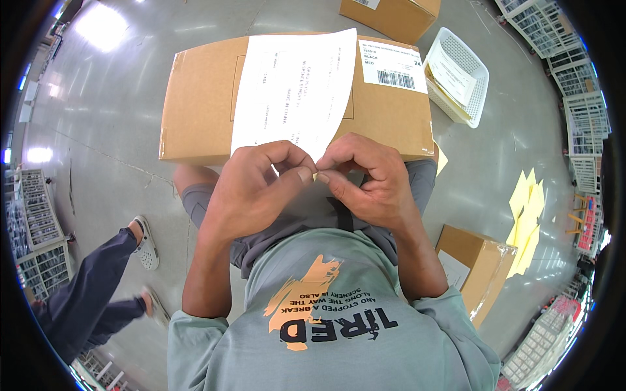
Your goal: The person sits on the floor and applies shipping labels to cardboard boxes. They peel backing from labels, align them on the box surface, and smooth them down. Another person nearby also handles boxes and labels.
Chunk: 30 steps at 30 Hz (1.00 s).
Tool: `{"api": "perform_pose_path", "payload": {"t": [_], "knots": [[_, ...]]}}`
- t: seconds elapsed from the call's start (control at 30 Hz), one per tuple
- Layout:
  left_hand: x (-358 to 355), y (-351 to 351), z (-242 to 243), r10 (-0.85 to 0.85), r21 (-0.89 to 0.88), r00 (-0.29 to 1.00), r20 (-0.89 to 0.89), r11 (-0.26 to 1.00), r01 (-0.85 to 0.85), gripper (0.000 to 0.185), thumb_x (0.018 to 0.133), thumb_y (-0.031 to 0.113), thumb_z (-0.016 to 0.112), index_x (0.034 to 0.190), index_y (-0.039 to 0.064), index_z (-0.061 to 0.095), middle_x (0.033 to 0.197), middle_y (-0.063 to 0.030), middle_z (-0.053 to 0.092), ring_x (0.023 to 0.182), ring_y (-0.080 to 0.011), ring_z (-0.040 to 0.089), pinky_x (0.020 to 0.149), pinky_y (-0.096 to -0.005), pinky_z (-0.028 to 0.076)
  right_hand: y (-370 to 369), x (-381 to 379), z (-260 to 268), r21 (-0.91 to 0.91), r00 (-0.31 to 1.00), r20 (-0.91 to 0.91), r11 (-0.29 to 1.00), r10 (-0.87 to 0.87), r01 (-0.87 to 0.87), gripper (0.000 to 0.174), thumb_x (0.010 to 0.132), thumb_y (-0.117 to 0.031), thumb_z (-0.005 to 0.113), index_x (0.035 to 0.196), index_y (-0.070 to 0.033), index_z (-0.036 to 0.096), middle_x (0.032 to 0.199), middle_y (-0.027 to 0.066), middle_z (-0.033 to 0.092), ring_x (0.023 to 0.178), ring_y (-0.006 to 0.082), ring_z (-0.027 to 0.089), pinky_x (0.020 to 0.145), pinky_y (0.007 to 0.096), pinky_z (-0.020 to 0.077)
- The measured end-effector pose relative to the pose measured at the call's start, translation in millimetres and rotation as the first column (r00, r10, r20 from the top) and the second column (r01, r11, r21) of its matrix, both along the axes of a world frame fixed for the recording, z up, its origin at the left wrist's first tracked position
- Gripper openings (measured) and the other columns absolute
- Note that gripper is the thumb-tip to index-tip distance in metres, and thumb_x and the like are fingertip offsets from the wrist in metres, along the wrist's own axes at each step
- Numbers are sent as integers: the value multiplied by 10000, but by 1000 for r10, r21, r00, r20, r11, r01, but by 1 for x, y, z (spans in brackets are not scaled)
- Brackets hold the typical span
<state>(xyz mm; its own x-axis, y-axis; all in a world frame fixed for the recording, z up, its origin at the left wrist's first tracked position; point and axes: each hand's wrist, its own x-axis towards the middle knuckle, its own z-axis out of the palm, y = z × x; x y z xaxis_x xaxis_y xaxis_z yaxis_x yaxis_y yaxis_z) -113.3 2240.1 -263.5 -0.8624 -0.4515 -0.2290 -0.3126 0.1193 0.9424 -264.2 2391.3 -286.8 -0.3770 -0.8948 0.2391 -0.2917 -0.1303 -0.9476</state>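
Observation:
Between my fingertips is the near corner of a large white printed label sheet [288,88]. My left hand [257,190] pinches it with thumb and forefinger, and my right hand [369,183] does the same just beside. A tiny yellow bit [315,176] shows at the fingertips; it looks like backing paper. The sheet lies across a taped cardboard box [203,97] in front of my knees, its right side lifting and curling a little. To its right, a smaller white barcode label [391,66] is stuck on the same box. My fingers hide the sheet's corner itself.
A white plastic basket [481,95] holding papers stands right of the box. Beyond is another cardboard carton [396,19]; one more carton [489,264] sits by my right elbow. Yellow sheets [525,220] lie on the floor. At left, a person's legs [107,278] pass close by.

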Motion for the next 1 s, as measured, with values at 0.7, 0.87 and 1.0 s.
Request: {"api": "perform_pose_path", "payload": {"t": [0.7,0.87,1.0], "knots": [[-1,9,5,13,-104,1000,-18,995,-14,48,826,-59,724,837,-20,698,743,12,669,628,-7,527,559,-182,415,2,0,1,25,999,29,1000,17,-17,180,842,44,729,1003,-18,678,941,80,704,822,196,718,718,307,588],[0,12,8,16,-202,999,-48,979,-25,94,775,21,738,868,11,727,770,-30,697,648,-88,580,588,-251,466,2,2,-2,16,996,84,1000,-22,21,171,859,43,726,1010,-20,677,950,60,709,876,168,713,743,295,587],[-2,19,1,26,-315,993,-118,947,-62,159,771,45,746,930,57,752,838,-48,708,691,-160,635,607,-296,502,2,14,-7,16,901,385,978,-199,210,133,894,34,722,1014,-4,681,961,56,719,888,121,705,769,265,591]]}}
